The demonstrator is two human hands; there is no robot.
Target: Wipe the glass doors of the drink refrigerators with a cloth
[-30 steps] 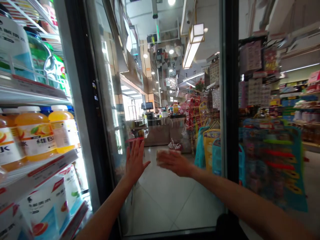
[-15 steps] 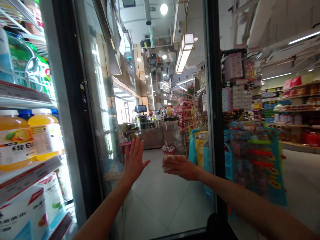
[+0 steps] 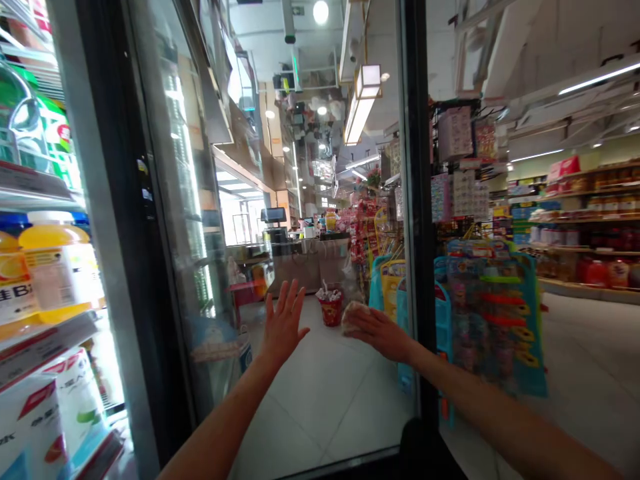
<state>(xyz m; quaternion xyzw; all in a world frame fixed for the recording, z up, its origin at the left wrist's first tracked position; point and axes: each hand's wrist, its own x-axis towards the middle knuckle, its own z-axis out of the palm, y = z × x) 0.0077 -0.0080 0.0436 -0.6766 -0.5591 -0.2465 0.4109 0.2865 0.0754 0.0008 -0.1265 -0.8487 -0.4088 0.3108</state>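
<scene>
A glass door (image 3: pixel 320 373) in a black frame (image 3: pixel 419 200) stands before me, swung out from a lit drinks cooler. My left hand (image 3: pixel 283 323) is raised toward the pane with its fingers spread and holds nothing; whether the palm touches the glass I cannot tell. To its right, my right hand (image 3: pixel 383 330) presses a pale, crumpled cloth (image 3: pixel 354 316) against or close to the pane. The palm side of that hand is hidden, and the cloth shows past its fingertips.
Cooler shelves with orange drink bottles (image 3: pixel 57 267) and white packs (image 3: pixel 75 393) are close on the left. Beyond the glass a red bucket (image 3: pixel 331 308) stands on the tiled floor. A blue toy rack (image 3: pixel 500 313) is at the right of the door frame.
My right hand has moved slightly right with the cloth, which shows more clearly now. The left hand stays spread, a little further right in view. The camera view has turned slightly right.
</scene>
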